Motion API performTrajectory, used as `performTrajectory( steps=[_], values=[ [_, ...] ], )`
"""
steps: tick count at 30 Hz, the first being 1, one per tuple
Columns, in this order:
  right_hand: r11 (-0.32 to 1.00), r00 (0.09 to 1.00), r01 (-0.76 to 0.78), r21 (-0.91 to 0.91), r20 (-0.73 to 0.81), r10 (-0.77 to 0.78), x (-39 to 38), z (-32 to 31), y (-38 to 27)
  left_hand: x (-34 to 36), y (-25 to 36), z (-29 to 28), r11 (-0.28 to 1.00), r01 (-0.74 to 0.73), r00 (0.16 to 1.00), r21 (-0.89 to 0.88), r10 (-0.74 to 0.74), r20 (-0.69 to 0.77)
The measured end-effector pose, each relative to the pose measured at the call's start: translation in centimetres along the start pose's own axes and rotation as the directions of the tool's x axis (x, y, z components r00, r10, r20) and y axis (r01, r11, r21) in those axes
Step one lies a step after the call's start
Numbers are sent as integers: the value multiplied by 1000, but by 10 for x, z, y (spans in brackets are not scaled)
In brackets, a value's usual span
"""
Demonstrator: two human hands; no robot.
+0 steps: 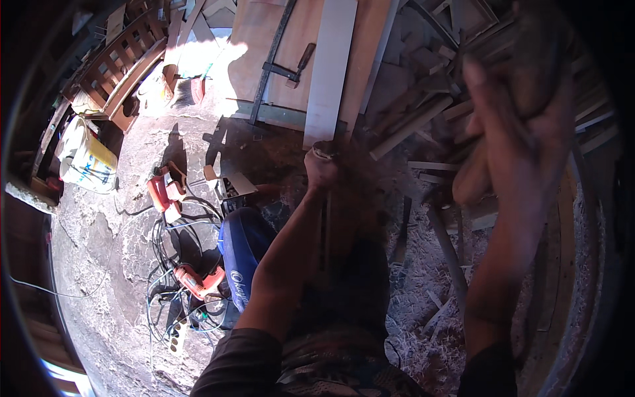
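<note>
My left hand point(322, 173) is closed in a fist near the near end of a long pale board point(331, 73). Out of its top shows the dark, round end of a short tool point(324, 151); the rest of that tool is hidden. Raised high at the right, my right hand point(512, 135) is wrapped round a thick brown wooden piece point(471, 177), smeared by motion, so its kind is unclear. Beyond my left hand, a bar clamp point(270, 66) with a wooden handle lies across a wide wooden panel point(248, 40).
On the floor at the left are a red power tool point(165, 190), an orange drill point(200, 282), tangled cables point(159, 241) and a power strip point(176, 337). A white bucket point(89, 159) stands farther left. Wood offcuts point(423, 119) and shavings point(423, 291) cover the right side.
</note>
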State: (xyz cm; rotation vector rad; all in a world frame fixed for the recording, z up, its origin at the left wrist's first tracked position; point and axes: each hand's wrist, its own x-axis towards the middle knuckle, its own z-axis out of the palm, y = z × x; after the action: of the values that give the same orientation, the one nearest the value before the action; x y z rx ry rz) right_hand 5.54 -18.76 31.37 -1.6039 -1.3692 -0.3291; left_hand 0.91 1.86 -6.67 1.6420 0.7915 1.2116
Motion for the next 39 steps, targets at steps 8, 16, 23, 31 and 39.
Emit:
performTrajectory(
  steps=[8, 16, 23, 31, 39],
  values=[
    [967, 869, 44, -250, 487, 86, -151, 112, 121, -37, 23, 1, 912, 40, 992, -409, 14, 127],
    [994, 903, -90, -55, 416, 105, -64, 45, 41, -10, 33, -5, 972, 234, 972, 22, -234, 9],
    [976, 981, 157, -152, -93, -172, -32, 105, 75, 10, -8, 8, 988, 155, 985, 10, -154, -78],
    [835, 601, -501, -229, 601, 526, -227, 85, 130, -141, 70, -29, 999, -47, 998, 28, 48, -33],
    [328, 177, -934, -140, 617, 767, -248, 69, 101, 2, -24, 12, 862, 366, 931, 352, -338, -139]
  ],
)
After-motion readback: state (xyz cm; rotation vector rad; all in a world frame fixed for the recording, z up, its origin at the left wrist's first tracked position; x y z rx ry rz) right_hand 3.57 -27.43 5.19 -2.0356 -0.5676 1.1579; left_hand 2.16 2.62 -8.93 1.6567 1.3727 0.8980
